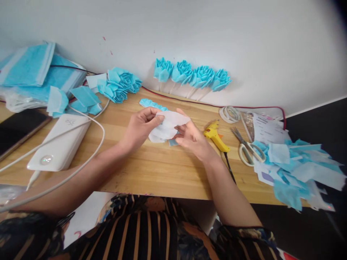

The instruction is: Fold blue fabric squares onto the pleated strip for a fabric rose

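Observation:
Above the middle of the wooden table, a white petal-shaped piece of thin non-woven fabric [173, 124] is held up in front of me. My left hand [139, 128] pinches its left edge between thumb and fingers. My right hand [193, 139] is curled round its right edge, one finger reaching behind the top corner. More white and light-blue pieces [157, 139] show just under it, partly hidden. Behind my left hand lies a row of folded blue fabric [152, 104]. The yellow hot glue gun [216, 136] lies right of my right hand, beside white-handled scissors [249, 150].
Blue fabric roses on sticks [183, 72] lean against the wall, with a bunch [119, 85] to their left. Face masks [27, 66], a phone [20, 128] and a cabled power bank [59, 144] are at left. A tape roll [229, 114] and fabric scraps [300, 166] lie right.

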A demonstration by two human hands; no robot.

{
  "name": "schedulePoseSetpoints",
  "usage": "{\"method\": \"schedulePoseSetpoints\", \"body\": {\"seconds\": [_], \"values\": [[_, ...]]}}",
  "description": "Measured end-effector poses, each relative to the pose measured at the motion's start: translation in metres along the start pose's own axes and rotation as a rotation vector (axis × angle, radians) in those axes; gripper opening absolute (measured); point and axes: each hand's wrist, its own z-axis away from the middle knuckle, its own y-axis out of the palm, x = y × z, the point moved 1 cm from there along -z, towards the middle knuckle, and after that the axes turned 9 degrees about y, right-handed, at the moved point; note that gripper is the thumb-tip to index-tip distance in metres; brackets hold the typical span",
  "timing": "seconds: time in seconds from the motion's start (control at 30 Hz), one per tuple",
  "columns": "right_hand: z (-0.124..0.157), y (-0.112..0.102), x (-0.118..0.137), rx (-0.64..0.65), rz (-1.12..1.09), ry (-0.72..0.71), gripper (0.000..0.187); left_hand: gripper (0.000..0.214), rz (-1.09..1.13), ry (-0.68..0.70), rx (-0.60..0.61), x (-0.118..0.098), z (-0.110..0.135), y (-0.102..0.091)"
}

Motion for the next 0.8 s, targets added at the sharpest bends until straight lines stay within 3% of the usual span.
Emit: {"method": "schedulePoseSetpoints", "body": {"seconds": [0.3, 0.47, 0.63, 0.8], "values": [[-0.006, 0.013, -0.007, -0.107, 0.001, 0.091, 0.059, 0.019, 0.030, -0.030, -0.026, -0.004, 0.003, 0.005], [-0.001, 0.012, -0.001, -0.099, 0.037, 0.082, 0.060, 0.015, -0.025, 0.013, -0.050, -0.002, 0.001, 0.000], [0.002, -0.001, 0.001, -0.010, 0.131, 0.077, 0.055, 0.016, -0.042, 0.022, -0.054, 0.003, -0.005, -0.007], [0.002, -0.019, 0.004, -0.270, 0.078, -0.010, 0.040, 0.020, -0.018, 0.013, 0.035, -0.003, 0.000, 0.001]]}}
